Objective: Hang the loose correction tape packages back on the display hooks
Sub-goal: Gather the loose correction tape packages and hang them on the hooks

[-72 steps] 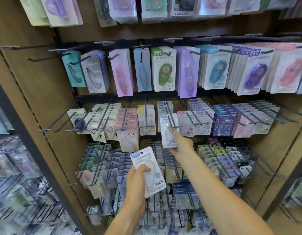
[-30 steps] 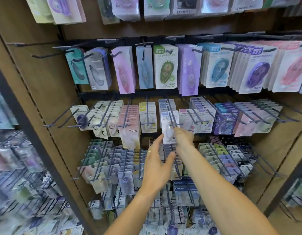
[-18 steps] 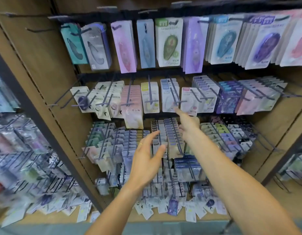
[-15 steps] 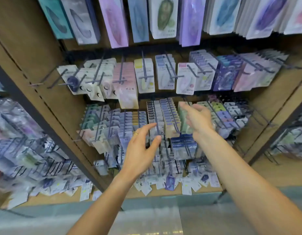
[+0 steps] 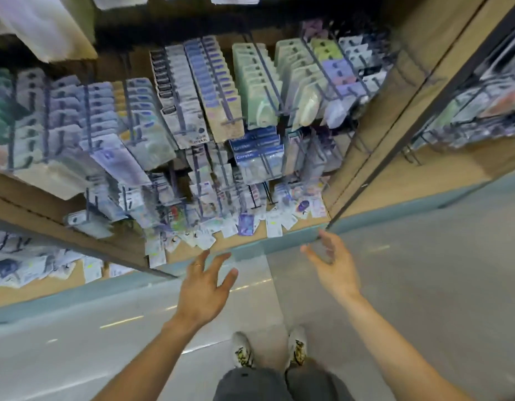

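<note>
White and pale-blue loose packages [image 5: 244, 225] lie scattered on the bottom shelf board [image 5: 296, 227], at the foot of the display, and they are the things the task wants back on the hooks. A moment ago the view was on the middle rows and the right hand was touching a package hanging there. Now the view has dropped steeply, so the floor [image 5: 409, 285] and the person's shoes [image 5: 241, 353] are seen below the board.

Both hands have come down with it. The left hand [image 5: 204, 287] is just in front of the board's front edge, fingers spread wide and holding nothing. The right hand [image 5: 334, 267] is near the right corner of the board, also spread and empty; it is a little blurred.

Above the board, the hooks [image 5: 262, 79] carry full rows of hanging packages [image 5: 210, 91].

I judge that one hanging step is finished and the person now bends to pick the next package from the board. Many packages still wait there, so much of the task remains.
</note>
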Demonstrator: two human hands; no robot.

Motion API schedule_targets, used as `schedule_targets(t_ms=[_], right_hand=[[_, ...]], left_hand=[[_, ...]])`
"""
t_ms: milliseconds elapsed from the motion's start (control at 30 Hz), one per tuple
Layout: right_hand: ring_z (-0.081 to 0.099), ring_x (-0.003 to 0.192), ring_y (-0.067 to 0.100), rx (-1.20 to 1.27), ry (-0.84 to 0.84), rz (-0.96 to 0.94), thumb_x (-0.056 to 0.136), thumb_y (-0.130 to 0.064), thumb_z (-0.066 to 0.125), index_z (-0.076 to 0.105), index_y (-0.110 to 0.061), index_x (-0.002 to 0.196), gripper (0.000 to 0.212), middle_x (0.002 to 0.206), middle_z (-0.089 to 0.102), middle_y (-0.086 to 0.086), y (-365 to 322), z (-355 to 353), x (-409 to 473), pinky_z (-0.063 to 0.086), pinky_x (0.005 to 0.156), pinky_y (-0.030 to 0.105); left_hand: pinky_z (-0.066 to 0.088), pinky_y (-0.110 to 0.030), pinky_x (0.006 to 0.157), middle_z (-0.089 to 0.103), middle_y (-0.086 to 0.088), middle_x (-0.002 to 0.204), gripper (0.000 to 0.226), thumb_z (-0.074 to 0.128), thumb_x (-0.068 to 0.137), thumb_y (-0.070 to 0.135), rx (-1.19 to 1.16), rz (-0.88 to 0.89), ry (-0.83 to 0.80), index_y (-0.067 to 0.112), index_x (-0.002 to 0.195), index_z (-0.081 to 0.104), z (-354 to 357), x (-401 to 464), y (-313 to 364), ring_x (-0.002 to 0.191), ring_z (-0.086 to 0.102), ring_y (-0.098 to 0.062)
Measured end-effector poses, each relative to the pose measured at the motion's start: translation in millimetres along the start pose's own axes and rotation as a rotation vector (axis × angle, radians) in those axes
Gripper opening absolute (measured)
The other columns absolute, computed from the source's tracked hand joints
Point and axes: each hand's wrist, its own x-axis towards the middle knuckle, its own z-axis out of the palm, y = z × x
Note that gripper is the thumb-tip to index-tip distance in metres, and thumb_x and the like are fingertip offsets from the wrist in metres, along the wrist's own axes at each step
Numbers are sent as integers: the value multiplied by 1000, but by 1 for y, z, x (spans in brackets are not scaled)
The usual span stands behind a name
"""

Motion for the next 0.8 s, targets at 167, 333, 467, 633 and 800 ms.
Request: schedule_targets(t_ms=[167,333,467,633,800], right_hand=[[53,134,19,-62,22,28,87,-41,79,55,-25,142,62,141,60,-2,106,31,97,43,109,37],[53,135,27,-184,4,28,90,-42,75,48,-17,149,69,146,57,8,243,80,219,42,107,35],[55,128,38,-303,44,-76,92,-48,70,43,-20,151,71,143,56,14,318,112,333,47,104,46],[49,132,39,-454,170,-238,92,-52,61,45,-17,150,70,146,53,15,354,143,461,39,108,46],[50,128,41,-589,292,-463,92,-43,64,52,-17,145,60,143,55,13,373,171,497,39,107,45]], left_hand=[[23,-44,127,34,-3,168,70,30,92,79,40,54,4,46,152,45,104,97,6,157,23,-24],[22,-40,126,36,-6,167,88,14,82,80,140,171,-35,43,157,38,256,217,-12,156,27,-26],[12,-38,130,20,-7,173,70,32,99,69,314,299,-27,40,162,26,358,320,-17,160,14,-27],[9,-48,129,19,-16,172,77,19,93,69,375,448,162,37,161,32,437,425,-23,159,15,-38],[13,-55,128,18,-18,171,91,20,86,81,416,343,328,35,164,24,468,469,-37,159,14,-37]])
